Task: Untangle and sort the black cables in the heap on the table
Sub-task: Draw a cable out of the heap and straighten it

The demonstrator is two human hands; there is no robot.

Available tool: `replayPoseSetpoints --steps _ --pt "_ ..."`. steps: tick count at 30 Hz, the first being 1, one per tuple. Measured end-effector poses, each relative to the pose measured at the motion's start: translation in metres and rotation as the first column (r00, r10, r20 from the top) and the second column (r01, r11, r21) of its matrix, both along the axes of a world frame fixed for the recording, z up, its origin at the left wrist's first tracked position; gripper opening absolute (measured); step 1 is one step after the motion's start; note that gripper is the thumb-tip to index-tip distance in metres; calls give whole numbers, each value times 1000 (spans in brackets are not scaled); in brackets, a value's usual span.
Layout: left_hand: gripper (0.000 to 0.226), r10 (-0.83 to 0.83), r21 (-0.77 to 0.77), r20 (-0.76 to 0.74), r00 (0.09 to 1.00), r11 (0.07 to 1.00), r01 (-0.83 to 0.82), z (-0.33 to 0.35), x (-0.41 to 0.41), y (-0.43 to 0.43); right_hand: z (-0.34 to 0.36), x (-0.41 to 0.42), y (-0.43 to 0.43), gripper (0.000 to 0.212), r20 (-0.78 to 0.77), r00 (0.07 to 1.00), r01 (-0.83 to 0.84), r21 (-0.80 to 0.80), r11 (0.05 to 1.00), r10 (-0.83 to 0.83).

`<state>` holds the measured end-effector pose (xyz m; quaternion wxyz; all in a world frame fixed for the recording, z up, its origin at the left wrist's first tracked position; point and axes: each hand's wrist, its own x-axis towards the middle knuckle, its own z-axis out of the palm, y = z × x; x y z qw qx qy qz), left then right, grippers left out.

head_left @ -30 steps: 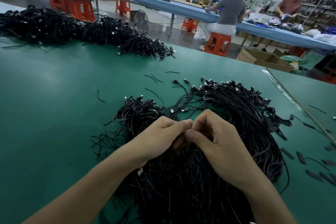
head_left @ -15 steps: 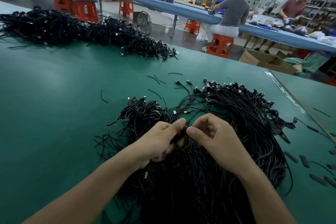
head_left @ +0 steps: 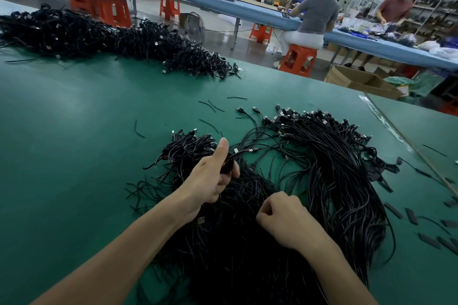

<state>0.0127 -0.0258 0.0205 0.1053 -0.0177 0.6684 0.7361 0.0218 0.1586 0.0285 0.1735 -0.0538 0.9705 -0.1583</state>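
Observation:
A big heap of black cables (head_left: 334, 181) with small plug ends lies on the green table (head_left: 74, 143) in front of me. My left hand (head_left: 213, 176) is raised over the heap's left part and grips a few black cables (head_left: 244, 152), thumb pointing up; their plug ends stick out to the right. My right hand (head_left: 287, 220) sits lower, on the heap's near middle, fingers curled and pinching into the strands. A smaller tangled clump (head_left: 188, 146) lies just left of my left hand.
A long second pile of black cables (head_left: 111, 37) stretches along the table's far left. Short loose cable bits (head_left: 213, 106) lie mid-table, flat black pieces (head_left: 411, 215) at the right. Beyond the far edge are orange stools (head_left: 298, 58), cardboard boxes (head_left: 361, 82) and two people at a blue bench.
My hands were together at the heap's middle. Now they have parted: the left hand has lifted up and left with a few cables, the right hand has dropped back toward me.

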Motion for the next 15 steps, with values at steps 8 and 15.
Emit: replayPoseSetpoints --steps 8,15 --pt "71 45 40 12 999 998 -46 4 3 3 37 9 14 22 -29 999 21 96 995 -19" --pt "64 51 43 -114 992 998 -47 9 5 6 57 12 32 20 -193 981 -33 -48 998 23"
